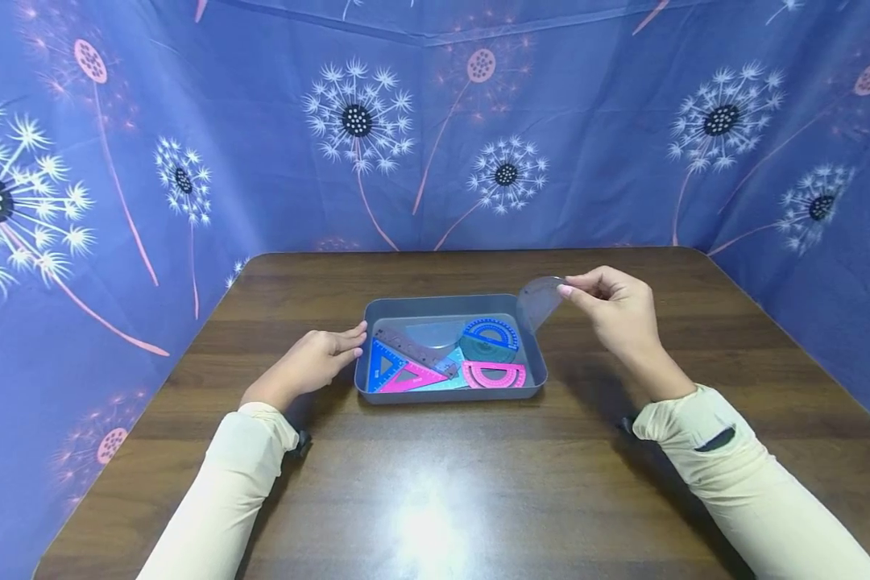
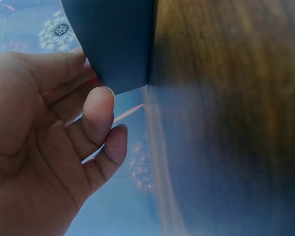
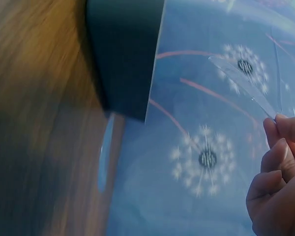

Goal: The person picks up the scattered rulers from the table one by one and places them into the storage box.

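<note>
A grey rectangular tray [image 1: 445, 306] on the table holds several drawing tools. Inside lie a blue set square [image 1: 384, 366], a pink set square [image 1: 410, 379], a dark translucent ruler [image 1: 415, 349], a blue protractor [image 1: 503, 329] and a pink protractor [image 1: 471, 374]. My left hand [image 1: 306, 362] touches the tray's left end, its fingers loosely bent at the outer wall [image 2: 120, 44] in the left wrist view. Between thumb and fingertips, my right hand [image 1: 619, 310] pinches a clear, half-round protractor [image 1: 539, 300], raised by the tray's right rim. It looks thin and edge-on in the right wrist view.
The tray stands on a brown wood table [image 1: 319, 499] with a bright light reflection near its front. A blue cloth [image 1: 261, 145] with dandelion prints hangs behind and around the table. More translucent pieces lie among the tools in the tray.
</note>
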Available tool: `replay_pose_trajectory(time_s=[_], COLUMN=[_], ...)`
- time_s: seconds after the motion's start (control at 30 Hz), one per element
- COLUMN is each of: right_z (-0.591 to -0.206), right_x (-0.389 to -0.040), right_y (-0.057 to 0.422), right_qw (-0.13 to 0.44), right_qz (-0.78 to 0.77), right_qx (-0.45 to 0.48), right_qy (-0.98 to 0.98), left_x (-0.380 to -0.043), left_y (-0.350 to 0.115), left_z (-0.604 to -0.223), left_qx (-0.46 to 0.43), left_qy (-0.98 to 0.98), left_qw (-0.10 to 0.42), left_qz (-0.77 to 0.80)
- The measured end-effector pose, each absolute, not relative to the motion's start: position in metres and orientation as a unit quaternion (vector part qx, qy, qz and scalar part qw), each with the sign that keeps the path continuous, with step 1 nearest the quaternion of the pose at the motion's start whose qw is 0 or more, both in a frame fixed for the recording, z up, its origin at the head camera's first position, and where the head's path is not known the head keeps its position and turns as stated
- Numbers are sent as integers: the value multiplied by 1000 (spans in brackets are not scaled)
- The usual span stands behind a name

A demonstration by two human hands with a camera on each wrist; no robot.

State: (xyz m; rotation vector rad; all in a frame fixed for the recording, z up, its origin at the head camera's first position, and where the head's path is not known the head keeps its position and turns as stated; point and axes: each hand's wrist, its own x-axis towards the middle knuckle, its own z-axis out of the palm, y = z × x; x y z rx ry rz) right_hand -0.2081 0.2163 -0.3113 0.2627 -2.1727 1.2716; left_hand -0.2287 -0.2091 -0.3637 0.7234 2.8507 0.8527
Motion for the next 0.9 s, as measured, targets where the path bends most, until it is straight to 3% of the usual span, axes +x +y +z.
replay_pose_trajectory(time_s=[0.33,0.9], right_z=[-322,-352], right_x=[-231,-250], right_y=[183,171], right_qw=[240,81], right_qz=[430,331], right_qx=[141,220], right_qy=[-859,-914], left_x=[-229,-228], left_y=[-207,-209], left_z=[-364,-363], left_qx=[243,236], left_qy=[929,929], left_qw=[32,37], left_qz=[276,283])
